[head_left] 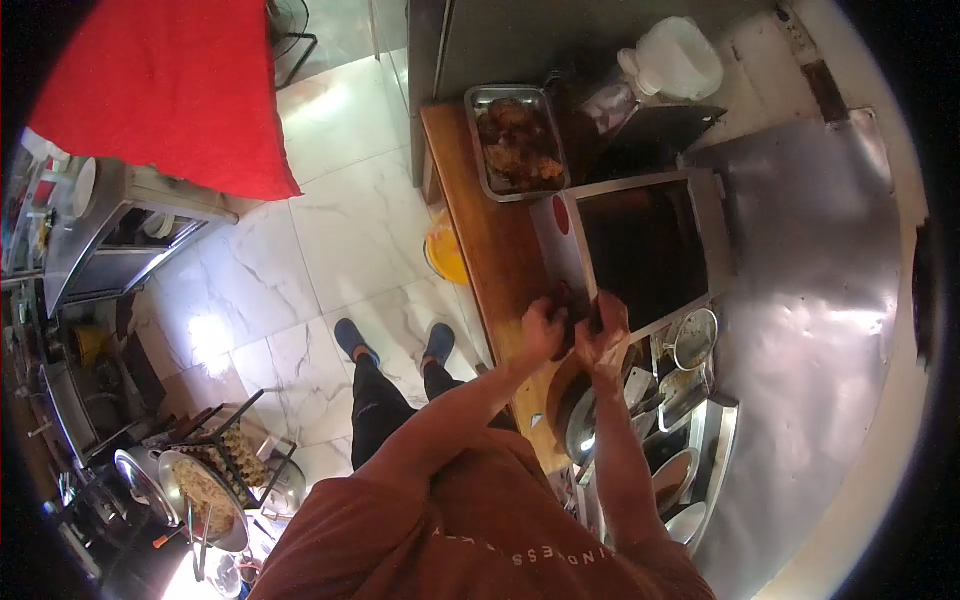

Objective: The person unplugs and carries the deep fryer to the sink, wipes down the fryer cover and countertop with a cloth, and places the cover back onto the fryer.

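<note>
My left hand (543, 330) is closed at the near corner of a metal-framed box with a dark panel (645, 255). Just beside it, my right hand (603, 335) is curled with its fingers bent downward. Something small and dark sits between the two hands, too shadowed to identify. Both hands are over the wooden counter (490, 270), close to the box's front edge. A metal tray of browned food pieces (517, 143) stands on the counter beyond the box.
Pans and a strainer (694, 338) crowd the area right of my forearms. A white plastic jug (680, 60) stands at the back. A yellow bucket (446, 250) is beside the counter. At lower left are a large pot of food (205, 495) and egg trays (240, 455). Red cloth (180, 90) hangs upper left.
</note>
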Demonstrator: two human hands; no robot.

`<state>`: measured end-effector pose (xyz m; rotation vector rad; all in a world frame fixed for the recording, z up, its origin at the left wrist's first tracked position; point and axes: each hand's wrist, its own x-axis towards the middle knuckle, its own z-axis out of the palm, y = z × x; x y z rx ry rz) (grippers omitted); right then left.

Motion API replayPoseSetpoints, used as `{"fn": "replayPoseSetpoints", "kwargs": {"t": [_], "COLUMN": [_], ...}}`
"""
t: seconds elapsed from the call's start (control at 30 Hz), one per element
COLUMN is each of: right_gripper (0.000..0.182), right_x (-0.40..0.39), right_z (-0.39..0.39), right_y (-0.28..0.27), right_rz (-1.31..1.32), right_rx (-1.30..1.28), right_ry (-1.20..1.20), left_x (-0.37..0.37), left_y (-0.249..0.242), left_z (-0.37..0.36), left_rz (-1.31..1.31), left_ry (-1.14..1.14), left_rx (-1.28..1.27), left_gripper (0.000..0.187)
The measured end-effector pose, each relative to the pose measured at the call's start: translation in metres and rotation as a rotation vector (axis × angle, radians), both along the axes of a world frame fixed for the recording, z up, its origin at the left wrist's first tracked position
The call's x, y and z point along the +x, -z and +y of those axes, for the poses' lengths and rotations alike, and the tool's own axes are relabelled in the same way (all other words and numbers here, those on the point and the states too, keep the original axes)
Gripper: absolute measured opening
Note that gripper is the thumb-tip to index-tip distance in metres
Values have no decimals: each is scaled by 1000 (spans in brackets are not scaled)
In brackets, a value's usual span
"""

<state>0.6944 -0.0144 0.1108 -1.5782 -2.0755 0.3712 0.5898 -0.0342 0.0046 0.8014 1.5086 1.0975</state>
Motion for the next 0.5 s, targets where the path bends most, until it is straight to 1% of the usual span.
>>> {"fn": "replayPoseSetpoints", "kwargs": {"t": [0.03,0.1,0.13,0.17,0.27,0.3,0.37,0.4,0.43,0.5], "right_gripper": [48,51,53,54,56,56,46,44,43,42], "right_x": [2,7,7,6,1,1,1,0,0,1], "right_z": [0,-3,-6,-5,-4,-6,-7,-5,-4,-5], "right_y": [3,11,8,5,1,0,2,3,4,2], "right_rz": [8,18,33,51,63,60,74,84,38,54], "right_rx": [41,116,99,83,2,-33,77,140,125,107], "right_ry": [-13,-29,-24,-24,22,39,-17,-44,-23,-32], "left_x": [-3,-8,-9,-10,-17,-25,-51,-67,-82,-89], "left_y": [0,-1,-6,-12,-20,-25,-40,-55,-72,-34], "left_z": [9,44,55,59,33,23,6,4,2,0], "left_rz": [0,-24,-40,-65,18,-37,-138,-127,-119,-304], "left_ry": [-6,-159,-236,-212,1,140,403,404,402,352], "left_rx": [-14,76,115,79,65,98,163,62,-37,-33], "left_gripper": [32,34,34,37,37,37,39,41,44,50]}}
